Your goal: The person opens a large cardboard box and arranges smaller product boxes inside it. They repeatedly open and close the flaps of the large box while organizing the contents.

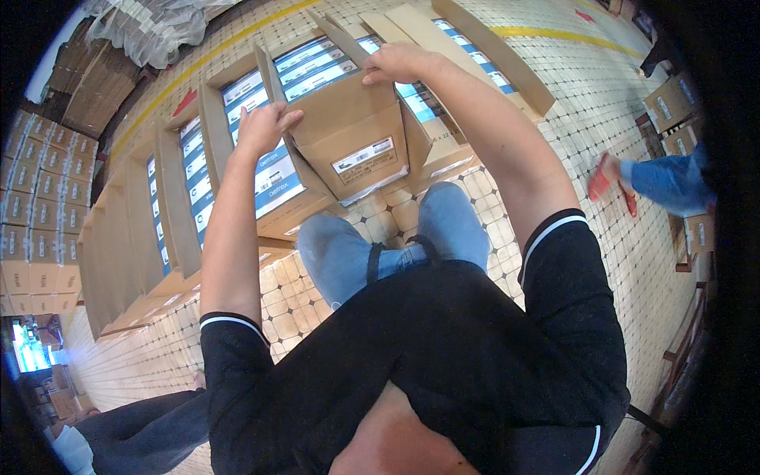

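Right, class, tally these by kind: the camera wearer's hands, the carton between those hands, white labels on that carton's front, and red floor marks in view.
Wearer's left hand and right hand: 2
Carton between them: 1
White label: 1
Red floor marks: 2
Total: 6

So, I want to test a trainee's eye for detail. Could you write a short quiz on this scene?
1. True or false: the left hand and the right hand are at opposite sides of the raised flap.
2. What colour is the floor line? A) green B) yellow C) black
3. Fill in: the small boxes inside the open cartons are white and ____.

Key: 1 true; 2 B; 3 blue.
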`<state>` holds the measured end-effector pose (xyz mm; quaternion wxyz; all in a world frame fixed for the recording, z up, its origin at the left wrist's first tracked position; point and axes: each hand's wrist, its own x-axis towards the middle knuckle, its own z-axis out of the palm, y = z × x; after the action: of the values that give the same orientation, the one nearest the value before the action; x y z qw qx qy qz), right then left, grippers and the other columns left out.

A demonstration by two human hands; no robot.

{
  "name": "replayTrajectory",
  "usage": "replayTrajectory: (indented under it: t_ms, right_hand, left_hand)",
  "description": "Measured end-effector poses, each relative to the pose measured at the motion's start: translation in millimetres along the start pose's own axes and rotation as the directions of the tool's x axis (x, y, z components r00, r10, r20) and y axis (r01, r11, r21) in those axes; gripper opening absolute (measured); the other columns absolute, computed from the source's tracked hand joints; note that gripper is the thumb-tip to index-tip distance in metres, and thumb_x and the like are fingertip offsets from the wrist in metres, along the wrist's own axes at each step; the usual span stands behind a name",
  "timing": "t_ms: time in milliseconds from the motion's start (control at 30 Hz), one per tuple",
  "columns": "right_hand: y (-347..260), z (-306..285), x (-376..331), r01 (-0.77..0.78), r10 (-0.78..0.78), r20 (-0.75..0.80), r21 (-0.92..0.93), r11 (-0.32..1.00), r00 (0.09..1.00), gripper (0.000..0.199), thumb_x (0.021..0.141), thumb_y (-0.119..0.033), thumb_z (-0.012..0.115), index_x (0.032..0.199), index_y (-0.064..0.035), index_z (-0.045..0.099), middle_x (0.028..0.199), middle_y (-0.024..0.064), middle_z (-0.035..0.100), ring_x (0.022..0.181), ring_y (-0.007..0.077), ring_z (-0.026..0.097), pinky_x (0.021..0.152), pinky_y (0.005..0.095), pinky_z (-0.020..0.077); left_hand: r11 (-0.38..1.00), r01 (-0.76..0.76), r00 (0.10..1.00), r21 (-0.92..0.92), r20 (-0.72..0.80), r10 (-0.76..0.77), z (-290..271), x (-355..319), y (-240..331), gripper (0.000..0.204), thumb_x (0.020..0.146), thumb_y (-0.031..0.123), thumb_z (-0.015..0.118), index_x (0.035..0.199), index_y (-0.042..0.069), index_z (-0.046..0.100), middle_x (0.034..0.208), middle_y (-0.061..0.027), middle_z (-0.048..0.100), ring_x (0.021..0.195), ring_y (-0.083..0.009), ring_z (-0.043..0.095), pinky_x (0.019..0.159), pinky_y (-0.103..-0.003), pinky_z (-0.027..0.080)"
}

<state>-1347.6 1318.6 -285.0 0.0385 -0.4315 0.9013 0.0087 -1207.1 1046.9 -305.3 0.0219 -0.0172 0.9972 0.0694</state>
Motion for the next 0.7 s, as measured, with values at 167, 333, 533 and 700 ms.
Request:
replayTrajectory:
  t_ms: [167,333,533,700]
  right_hand:
    - [4.6,0.9,2.8,0.030,-0.030,-0.010,-0.022,0.999,1.000,0.044,0.092,-0.052,0.060,0.111,-0.0135,0.070,0.110,0.0131,0.070,0.108,0.0328,0.065,0.091,0.0462,0.0517]
    - [-2.7,-2.4,-6.2,0.012,-0.012,-0.041,-0.007,1.000,0.999,0.044,0.093,-0.052,0.059,0.111,-0.0135,0.070,0.111,0.0131,0.070,0.109,0.0331,0.064,0.092,0.0464,0.0509]
    - [7.7,5.8,4.5,-0.029,0.029,-0.014,0.000,1.000,0.999,0.042,0.093,-0.051,0.058,0.110,-0.0148,0.070,0.110,0.0129,0.071,0.105,0.0326,0.066,0.089,0.0464,0.0521]
    - [-7.3,36.6,-26.4,-0.026,0.027,-0.011,0.053,0.998,1.000,0.040,0.088,-0.050,0.061,0.103,-0.0154,0.073,0.096,0.0117,0.073,0.092,0.0314,0.071,0.078,0.0469,0.0562]
  left_hand:
    - [1.000,0.009,1.000,-0.008,0.002,-0.009,1.5,2.9,-3.3,0.048,0.095,0.057,0.054,0.100,0.013,0.072,0.095,-0.0104,0.073,0.102,-0.0326,0.065,0.112,-0.061,0.023]
    - [1.000,-0.017,0.998,-0.024,-0.062,0.015,5.8,1.3,-1.6,0.048,0.095,0.057,0.054,0.096,0.012,0.071,0.091,-0.0116,0.073,0.100,-0.0335,0.066,0.113,-0.059,0.025]
    - [1.000,-0.024,0.998,0.006,-0.052,0.024,4.3,4.7,-5.4,0.049,0.094,0.057,0.054,0.091,0.010,0.068,0.086,-0.0154,0.072,0.094,-0.0367,0.067,0.113,-0.059,0.028]
    - [0.982,-0.146,0.979,0.120,-0.122,0.161,25.9,-30.3,16.4,0.048,0.094,0.054,0.055,0.083,0.010,0.071,0.079,-0.0166,0.071,0.083,-0.0355,0.069,0.104,-0.055,0.039]
